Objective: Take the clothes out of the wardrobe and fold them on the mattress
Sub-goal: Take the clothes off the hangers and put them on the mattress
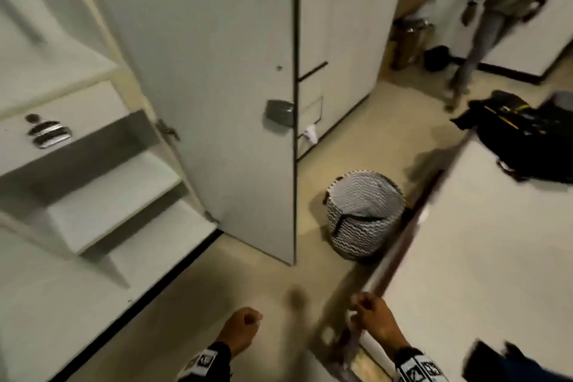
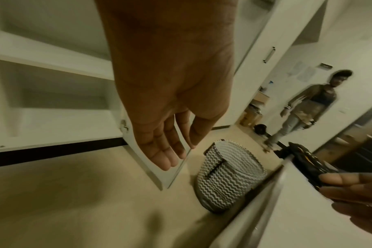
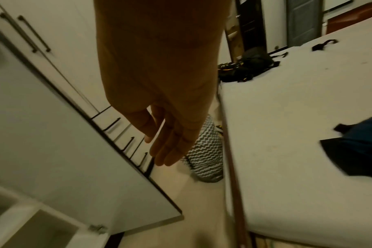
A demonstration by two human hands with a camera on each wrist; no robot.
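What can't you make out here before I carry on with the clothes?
- Wardrobe upper shelves: cut off by the head view's top edge.
- Dark clothes on the mattress: cropped and blurred, head view.
- Basket contents: hidden by its wall, all views.

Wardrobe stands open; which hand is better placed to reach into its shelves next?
Probably the left hand: empty, on the wardrobe side. The right hand hangs by the mattress.

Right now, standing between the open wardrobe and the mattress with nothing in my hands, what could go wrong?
The open wardrobe door juts into the walkway and could catch a shoulder. The zigzag laundry basket stands on the floor beside the mattress, a possible trip. Another person is close by in the narrow space, so a collision seems possible.
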